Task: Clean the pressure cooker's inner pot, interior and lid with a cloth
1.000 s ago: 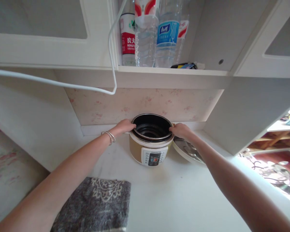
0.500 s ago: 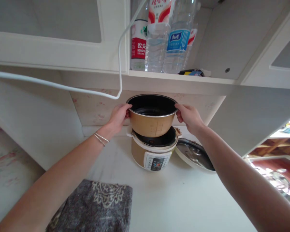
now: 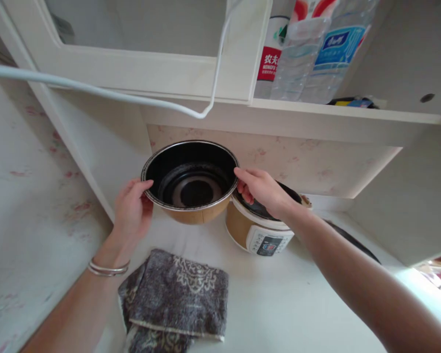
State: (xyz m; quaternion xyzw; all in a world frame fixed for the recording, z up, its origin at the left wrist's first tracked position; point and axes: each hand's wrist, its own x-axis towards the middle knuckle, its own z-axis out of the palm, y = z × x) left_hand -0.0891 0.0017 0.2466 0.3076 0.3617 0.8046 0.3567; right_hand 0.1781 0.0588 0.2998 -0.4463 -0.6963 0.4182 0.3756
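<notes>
Between my hands hangs the rice cooker's inner pot [image 3: 202, 214], gold outside and black inside, tipped so that its bare bottom shows. My left hand [image 3: 132, 206] grips the left rim, thumb over the edge. On the opposite rim, my right hand [image 3: 259, 189] pinches with thumb and fingers. The rice cooker body [image 3: 238, 223], gold and white with a control panel, stands uncovered on the counter, behind and below my right hand. A grey patterned cloth [image 3: 180, 294] lies folded in front of the pot. My right forearm partly hides the dark lid [image 3: 353, 240].
Overhead, a cabinet shelf [image 3: 316, 106] holds several plastic water bottles [image 3: 297, 63]. A white cable [image 3: 132, 96] hangs across the upper left, in front of the cabinet. The white counter [image 3: 279, 304] meets a floral wall [image 3: 279, 152] at the back.
Both hands have carried the inner pot left, off the cooker body, and tilted it towards me. The view has swung left, so the cooker and bottles appear further right.
</notes>
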